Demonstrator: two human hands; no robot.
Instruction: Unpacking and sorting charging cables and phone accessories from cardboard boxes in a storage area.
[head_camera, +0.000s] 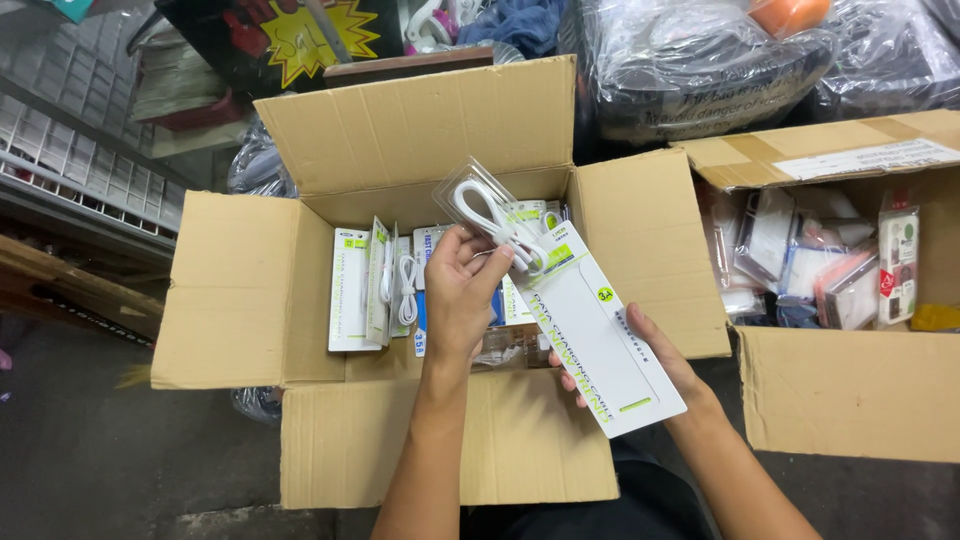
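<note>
Left hand (462, 290) fingers clamped on upper end of white cable blister pack (560, 300), at the clear bubble w/ coiled cable. Right hand (650, 360) closed on pack's lower end from beneath. Pack tilted above near-right part of open cardboard box (230, 290). More cable packs (370, 290) stand upright inside, twd left wall. Second open box (850, 390) just right.
</note>
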